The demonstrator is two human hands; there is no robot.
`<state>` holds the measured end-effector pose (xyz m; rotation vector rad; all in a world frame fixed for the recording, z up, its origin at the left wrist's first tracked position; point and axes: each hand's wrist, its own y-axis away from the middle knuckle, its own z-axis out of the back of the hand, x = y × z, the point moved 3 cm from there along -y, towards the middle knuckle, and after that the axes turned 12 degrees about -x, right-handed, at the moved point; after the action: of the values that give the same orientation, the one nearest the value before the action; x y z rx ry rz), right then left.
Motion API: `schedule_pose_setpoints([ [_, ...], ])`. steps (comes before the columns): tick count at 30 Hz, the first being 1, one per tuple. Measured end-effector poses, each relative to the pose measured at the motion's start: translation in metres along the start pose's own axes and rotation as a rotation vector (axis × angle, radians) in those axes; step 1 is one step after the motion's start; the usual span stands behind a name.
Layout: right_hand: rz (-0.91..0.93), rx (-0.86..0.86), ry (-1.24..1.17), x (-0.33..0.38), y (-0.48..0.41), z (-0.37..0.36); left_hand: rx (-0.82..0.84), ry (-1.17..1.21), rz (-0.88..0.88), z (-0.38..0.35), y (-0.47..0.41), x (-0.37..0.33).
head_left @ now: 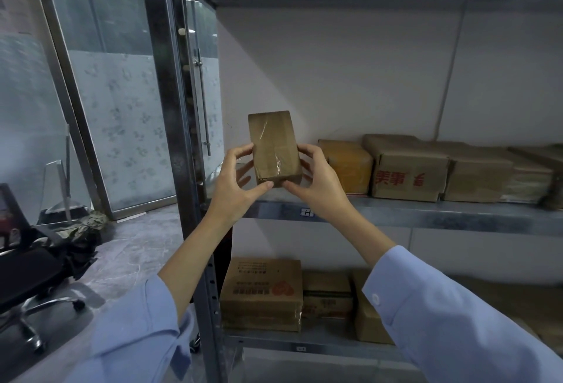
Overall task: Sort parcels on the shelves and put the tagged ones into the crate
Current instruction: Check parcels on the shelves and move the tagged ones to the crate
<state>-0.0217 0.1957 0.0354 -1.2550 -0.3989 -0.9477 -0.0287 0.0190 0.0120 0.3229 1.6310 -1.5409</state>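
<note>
Above the shelf edge, small taped parcel (upright), left hand and right hand each with fingers curled round it.

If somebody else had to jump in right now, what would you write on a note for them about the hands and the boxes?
Hands: left hand and right hand both grip the small taped parcel, one on each side, upright in front of the middle shelf.
Things: a row of boxes sits on that shelf; lower boxes sit on the shelf below. No crate is in view.
Done: this parcel is in hand; no tag shows on the face seen.
Left: check its other sides for a tag, then crate it or shelve it.
</note>
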Motion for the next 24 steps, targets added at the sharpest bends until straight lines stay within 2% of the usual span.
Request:
schedule_pose_setpoints([
  [7, 0.034, 0.007, 0.001, -0.0008, 0.0005, 0.0018, 0.005, 0.077, 0.031, -0.0018, -0.0022, -0.005],
  [12, 0.067, -0.043, 0.119, -0.0022, -0.003, 0.0023, 0.008, 0.012, 0.019, -0.0026, -0.0011, -0.004],
  [17, 0.067, -0.05, 0.127, -0.0003, -0.0023, 0.0028, -0.047, -0.198, -0.056, -0.0042, -0.0007, -0.0022],
  [24, 0.015, -0.049, -0.065, 0.0029, 0.0006, 0.0062, -0.027, 0.042, 0.092, -0.0017, 0.0007, -0.0079],
])
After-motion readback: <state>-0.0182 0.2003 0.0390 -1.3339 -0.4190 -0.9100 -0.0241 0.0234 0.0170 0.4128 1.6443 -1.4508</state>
